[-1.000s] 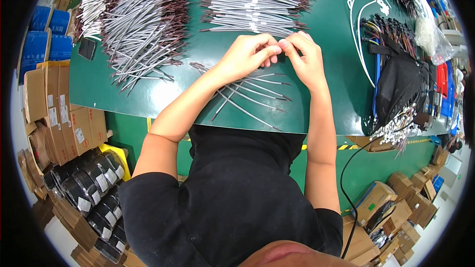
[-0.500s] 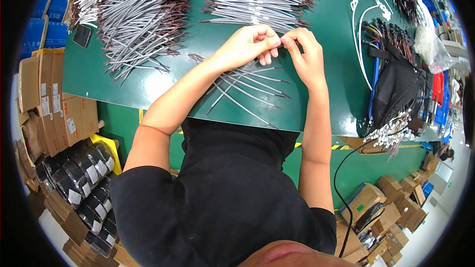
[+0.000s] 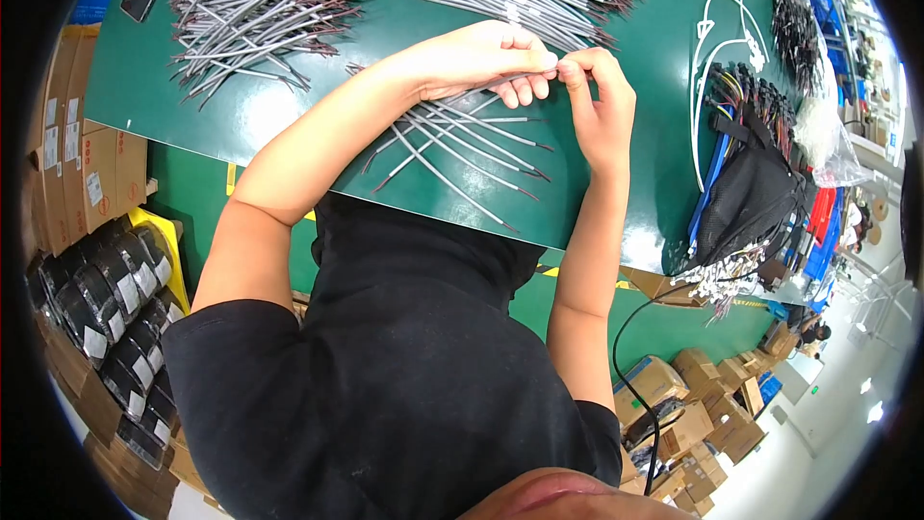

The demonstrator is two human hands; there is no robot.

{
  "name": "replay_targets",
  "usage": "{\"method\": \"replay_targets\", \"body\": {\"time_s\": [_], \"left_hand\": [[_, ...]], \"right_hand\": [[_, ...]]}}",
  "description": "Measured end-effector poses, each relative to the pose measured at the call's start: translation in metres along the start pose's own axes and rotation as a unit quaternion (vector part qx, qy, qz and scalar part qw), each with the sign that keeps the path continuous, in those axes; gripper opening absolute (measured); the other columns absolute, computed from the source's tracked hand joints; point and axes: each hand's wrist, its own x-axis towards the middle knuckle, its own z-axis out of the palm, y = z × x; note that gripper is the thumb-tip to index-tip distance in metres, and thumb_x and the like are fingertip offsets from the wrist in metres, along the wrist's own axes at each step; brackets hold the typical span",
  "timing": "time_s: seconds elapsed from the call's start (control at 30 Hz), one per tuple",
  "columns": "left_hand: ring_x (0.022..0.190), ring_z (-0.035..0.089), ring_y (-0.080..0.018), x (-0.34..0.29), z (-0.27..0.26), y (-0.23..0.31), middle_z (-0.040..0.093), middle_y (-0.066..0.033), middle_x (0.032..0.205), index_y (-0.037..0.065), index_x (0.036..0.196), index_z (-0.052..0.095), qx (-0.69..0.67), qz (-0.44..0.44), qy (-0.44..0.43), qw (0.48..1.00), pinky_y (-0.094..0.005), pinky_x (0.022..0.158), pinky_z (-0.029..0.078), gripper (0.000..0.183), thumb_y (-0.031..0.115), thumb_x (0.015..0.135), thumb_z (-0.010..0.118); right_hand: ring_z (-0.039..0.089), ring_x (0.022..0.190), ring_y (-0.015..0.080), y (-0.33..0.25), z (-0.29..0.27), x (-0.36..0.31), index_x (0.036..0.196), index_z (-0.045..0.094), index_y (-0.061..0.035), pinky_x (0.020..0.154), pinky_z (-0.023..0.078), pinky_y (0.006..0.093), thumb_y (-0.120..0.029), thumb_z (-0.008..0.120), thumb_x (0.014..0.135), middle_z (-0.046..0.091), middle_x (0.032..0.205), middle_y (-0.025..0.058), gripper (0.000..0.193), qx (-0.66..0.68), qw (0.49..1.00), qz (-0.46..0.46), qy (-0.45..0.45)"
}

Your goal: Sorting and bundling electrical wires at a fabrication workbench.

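A green table (image 3: pixel 635 19) in a workshop carries the work, with cartons and black spools on the floor around it. At its middle, both hands meet fingertip to fingertip: the left hand (image 3: pixel 481 63) and the right hand (image 3: pixel 602 111) each have their grip pinched together on what seems to be the end of one thin grey cable, too small to make out. Just below them a small fan of grey cables (image 3: pixel 462 149) lies within easy reach. Farther back rest two large heaps of grey cables (image 3: pixel 260 0), apparently stock. A black bag (image 3: pixel 756 197) and white cable ties (image 3: pixel 722 29) lie to the right.
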Motion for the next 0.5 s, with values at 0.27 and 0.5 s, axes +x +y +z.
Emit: {"method": "replay_targets", "body": {"time_s": [0.27, 0.5], "left_hand": [[0.075, 0.066, -0.0085, -0.0011, 0.0082, 0.0003, 0.072, -0.0036, 0.090, 0.005, 0.104, 0.069, 0.105, 0.068, 0.041, 0.991, -0.0235, 0.071, 0.057, 0.023, 0.028, 0.105, 0.068], [0.074, 0.066, -0.0073, -0.0011, 0.0018, 0.0011, 0.071, -0.0027, 0.087, 0.006, 0.099, 0.067, 0.048, 0.007, -0.006, 0.999, -0.0231, 0.065, 0.057, 0.030, 0.034, 0.108, 0.061]], "right_hand": [[0.053, 0.067, 0.0192, 0.0012, -0.0005, -0.0036, 0.083, 0.068, -0.0043, 0.072, 0.044, 0.0338, -0.009, 0.074, 0.095, 0.064, 0.074, 0.0037, 0.014, 0.035, 0.997, 0.065, 0.016], [0.052, 0.067, 0.0176, 0.0019, -0.0030, -0.0039, 0.084, 0.070, -0.0053, 0.071, 0.043, 0.0326, -0.011, 0.074, 0.096, 0.065, 0.075, 0.0031, 0.014, -0.013, 0.998, 0.055, 0.021]]}}
